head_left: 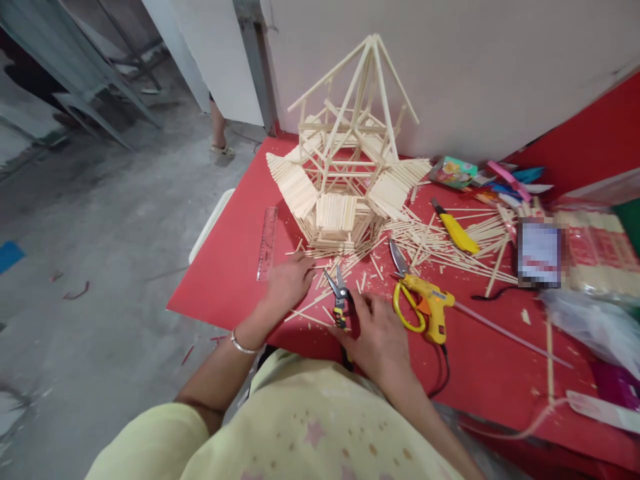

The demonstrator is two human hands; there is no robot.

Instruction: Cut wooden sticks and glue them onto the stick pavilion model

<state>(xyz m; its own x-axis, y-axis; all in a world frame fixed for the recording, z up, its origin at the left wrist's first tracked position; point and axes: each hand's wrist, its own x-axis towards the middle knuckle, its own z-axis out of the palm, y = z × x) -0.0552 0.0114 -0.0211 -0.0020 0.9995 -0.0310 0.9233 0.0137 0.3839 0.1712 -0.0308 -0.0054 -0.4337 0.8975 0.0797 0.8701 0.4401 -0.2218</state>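
Note:
My left hand [290, 283] is closed at the near edge of a stick model, its fingertips on a thin wooden stick [321, 268] that points toward open blades. Those blades belong to small shears [341, 292] with black and yellow handles. My right hand [379, 333] is around the shears' handles, thumb lying across them; part of the grip is hidden under the fingers. Just beyond both hands stands the stick house model [336, 212], with a pointed open roof frame and slatted panels. Short cut stick pieces [361, 281] lie scattered about the shears.
To the right are yellow-handled scissors [410, 313], a yellow glue gun [433, 303] with its cord, a yellow cutter knife [456, 228] and loose sticks [425, 241]. A clear ruler [267, 243] lies left on the red table [215, 287]. Packed sticks [600, 247] sit far right.

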